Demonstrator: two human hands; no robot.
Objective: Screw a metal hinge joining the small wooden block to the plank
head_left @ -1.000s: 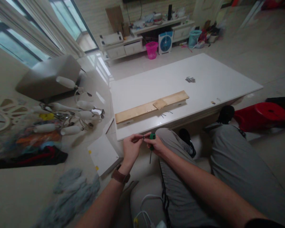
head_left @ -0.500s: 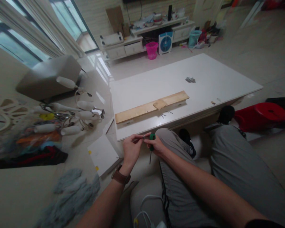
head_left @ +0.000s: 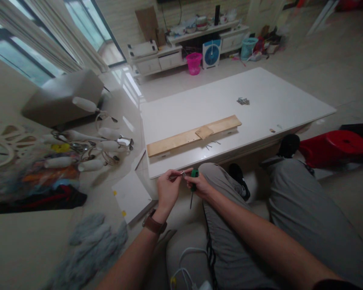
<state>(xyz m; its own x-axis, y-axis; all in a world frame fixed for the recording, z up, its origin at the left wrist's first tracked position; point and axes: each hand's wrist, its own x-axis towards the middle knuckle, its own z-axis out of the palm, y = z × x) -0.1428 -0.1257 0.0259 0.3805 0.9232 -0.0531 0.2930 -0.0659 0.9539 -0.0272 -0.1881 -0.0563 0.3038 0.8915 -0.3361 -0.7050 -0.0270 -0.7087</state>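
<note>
My right hand (head_left: 202, 185) is closed round a screwdriver (head_left: 194, 174) with a green and black handle, its shaft pointing down. In front of my left hand (head_left: 168, 187), pinched in its fingertips, is a small shiny metal piece (head_left: 183, 174), too small to name; the right fingertips are close to it. Just beyond both hands lies the white table top (head_left: 181, 108). On it rest a long wooden board (head_left: 175, 141) and a small square wooden piece (head_left: 204, 131) on top of that. Several thin screws or nails (head_left: 209, 146) lie beside the board.
A pile of small metal parts (head_left: 243, 101) lies farther back on the table top. To the left are a white panel (head_left: 131, 195) and a chandelier (head_left: 93, 147) with white arms. A red stool (head_left: 335, 147) stands at right. Behind are a pink basket (head_left: 194, 64) and a fan (head_left: 211, 54).
The small metal piece has turned slightly between the fingertips, and the right fingers have shifted a little. Otherwise both hands and the screwdriver stay about where they were.
</note>
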